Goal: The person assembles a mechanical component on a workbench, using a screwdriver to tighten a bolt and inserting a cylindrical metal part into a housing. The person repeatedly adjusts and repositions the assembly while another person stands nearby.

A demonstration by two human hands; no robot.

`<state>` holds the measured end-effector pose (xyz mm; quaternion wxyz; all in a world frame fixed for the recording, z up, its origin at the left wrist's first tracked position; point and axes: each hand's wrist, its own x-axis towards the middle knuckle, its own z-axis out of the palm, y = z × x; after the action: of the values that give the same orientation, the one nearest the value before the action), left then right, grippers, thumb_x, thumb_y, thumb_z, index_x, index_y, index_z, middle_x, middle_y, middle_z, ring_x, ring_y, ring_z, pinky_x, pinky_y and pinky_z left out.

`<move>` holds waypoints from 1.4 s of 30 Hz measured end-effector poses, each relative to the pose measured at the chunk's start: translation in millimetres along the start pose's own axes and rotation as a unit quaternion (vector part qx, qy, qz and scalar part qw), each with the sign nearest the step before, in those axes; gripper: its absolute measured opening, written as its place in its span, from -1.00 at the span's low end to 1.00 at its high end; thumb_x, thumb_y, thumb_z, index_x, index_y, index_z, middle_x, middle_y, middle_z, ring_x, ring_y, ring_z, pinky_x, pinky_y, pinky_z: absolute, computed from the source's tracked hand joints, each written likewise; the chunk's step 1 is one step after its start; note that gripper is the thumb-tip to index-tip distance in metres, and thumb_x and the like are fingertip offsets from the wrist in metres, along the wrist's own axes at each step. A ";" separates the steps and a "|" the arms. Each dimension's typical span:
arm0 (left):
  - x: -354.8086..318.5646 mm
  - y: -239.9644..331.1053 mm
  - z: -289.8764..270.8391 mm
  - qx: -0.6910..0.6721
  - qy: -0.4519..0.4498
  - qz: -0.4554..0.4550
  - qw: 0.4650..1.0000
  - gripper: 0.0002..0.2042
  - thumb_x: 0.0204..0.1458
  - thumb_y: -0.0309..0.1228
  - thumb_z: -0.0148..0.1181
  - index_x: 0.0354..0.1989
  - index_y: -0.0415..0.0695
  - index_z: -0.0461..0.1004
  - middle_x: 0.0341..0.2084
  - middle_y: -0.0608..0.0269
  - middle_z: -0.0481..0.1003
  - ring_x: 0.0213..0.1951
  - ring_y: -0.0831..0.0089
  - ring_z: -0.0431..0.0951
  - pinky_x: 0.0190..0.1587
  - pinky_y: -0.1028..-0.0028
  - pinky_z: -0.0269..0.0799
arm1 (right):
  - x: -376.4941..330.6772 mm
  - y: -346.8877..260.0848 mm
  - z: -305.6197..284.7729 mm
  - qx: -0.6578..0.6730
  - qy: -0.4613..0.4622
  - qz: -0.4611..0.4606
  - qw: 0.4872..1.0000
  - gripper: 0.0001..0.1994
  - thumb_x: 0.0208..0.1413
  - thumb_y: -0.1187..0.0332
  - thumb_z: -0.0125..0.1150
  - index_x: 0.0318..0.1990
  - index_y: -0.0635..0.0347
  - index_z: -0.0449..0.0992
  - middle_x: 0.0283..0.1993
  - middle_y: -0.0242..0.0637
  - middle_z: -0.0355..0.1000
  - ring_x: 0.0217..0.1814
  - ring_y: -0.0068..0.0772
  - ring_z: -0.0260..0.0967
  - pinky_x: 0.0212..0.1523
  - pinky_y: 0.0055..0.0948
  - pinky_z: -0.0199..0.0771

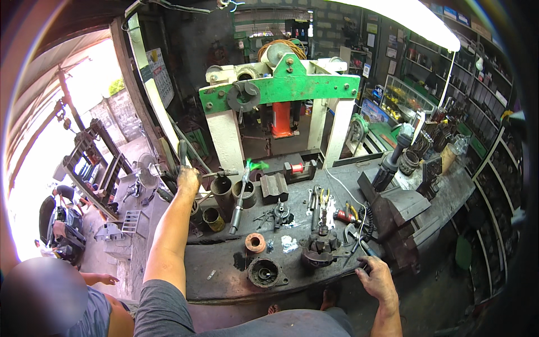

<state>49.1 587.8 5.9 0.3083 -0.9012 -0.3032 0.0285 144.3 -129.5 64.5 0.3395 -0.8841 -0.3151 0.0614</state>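
Observation:
My left hand [189, 180] reaches to the far left end of the dark workbench [213, 269], its fingers closed around something dark that I cannot make out. Beside it stand several metal cans [223, 191]; a hammer [227, 173] lies across one. A long grey tool [238, 205] with a green top leans there. My right hand [378, 281] is at the bench's near right edge, thumb and fingers apart, with nothing seen in it. Nearest to it are a dark chuck-like metal part [320, 251], a round metal housing [265, 273] and a copper-coloured ring [255, 243].
A white and green press frame [323, 85] rises behind the bench. Pliers [323, 201], a red-bodied tool [341, 215] and a white cord lie mid-bench. A large vise [396, 208] stands at the right. Another person [104, 309] is close on my left.

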 end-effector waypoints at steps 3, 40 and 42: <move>1.3 0.1 3.4 0.005 0.006 0.004 1.000 -0.77 0.27 -0.33 0.18 -0.18 -0.01 0.80 -0.17 0.19 0.79 0.02 0.20 0.75 0.14 0.17 0.53 | -0.7 -0.2 -0.1 0.003 -0.003 0.004 1.000 -0.62 0.10 0.48 0.55 0.09 0.33 0.66 -0.07 0.05 0.65 -0.03 0.09 0.66 0.03 -0.12 0.66; -49.3 15.8 -76.5 -0.372 0.197 -0.094 0.902 -0.84 0.24 -0.34 0.22 -0.15 -0.07 0.69 -0.20 0.01 0.71 -0.11 0.01 0.71 -0.01 0.13 0.61 | 12.5 20.7 -2.3 -0.028 -0.032 -0.029 0.999 -0.61 0.14 0.40 0.54 0.12 0.27 0.66 -0.10 0.01 0.66 -0.08 0.04 0.66 -0.02 -0.11 0.66; -89.8 42.9 -119.3 -0.492 0.303 -0.069 0.813 -0.77 0.23 -0.35 0.31 -0.01 -0.13 0.69 -0.12 -0.01 0.72 -0.04 0.08 0.71 0.08 0.19 0.62 | 24.5 24.2 -0.5 -0.005 -0.040 -0.033 0.999 -0.61 0.15 0.42 0.53 0.14 0.27 0.65 -0.12 0.02 0.66 -0.10 0.05 0.66 -0.04 -0.12 0.66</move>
<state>27.1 446.0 65.5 -0.0985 -0.8723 -0.2296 -0.4203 176.3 -128.9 52.0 0.3244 -0.8715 -0.3580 0.0837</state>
